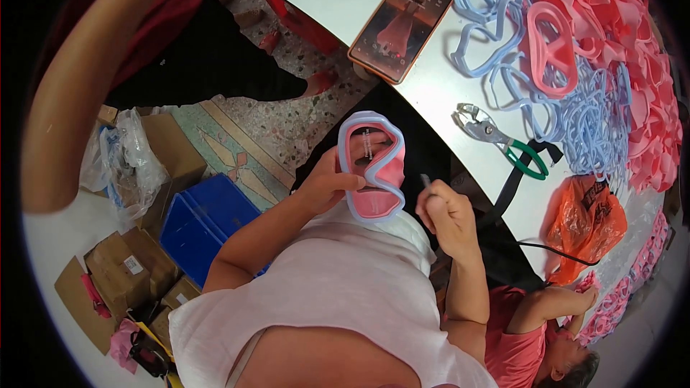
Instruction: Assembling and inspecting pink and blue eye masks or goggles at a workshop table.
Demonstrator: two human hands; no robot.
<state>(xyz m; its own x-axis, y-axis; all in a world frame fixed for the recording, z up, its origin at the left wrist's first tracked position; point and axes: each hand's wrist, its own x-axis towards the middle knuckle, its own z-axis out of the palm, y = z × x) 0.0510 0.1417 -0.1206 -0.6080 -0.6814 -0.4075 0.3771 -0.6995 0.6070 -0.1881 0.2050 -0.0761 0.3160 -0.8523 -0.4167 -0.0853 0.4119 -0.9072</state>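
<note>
Over the lap, left of the bench's (438, 93) edge, the left hand (330, 185) grips the pink-and-blue goggles (390, 174) by their left rim, thumb in front, fingers behind. The right hand's (449, 219) fingers curl closed around a small, blurred tool (425, 181), a narrow gap from the goggles. The phone (399, 27) lies at the far edge, well apart from the pliers (496, 136).

Left hand (327, 185) holds goggle frame (389, 172); right hand (449, 217), slim tool (425, 181).

Unreadable print on goggles (389, 174), phone screen (402, 27), orange bag (583, 228), carton label (133, 265).
</note>
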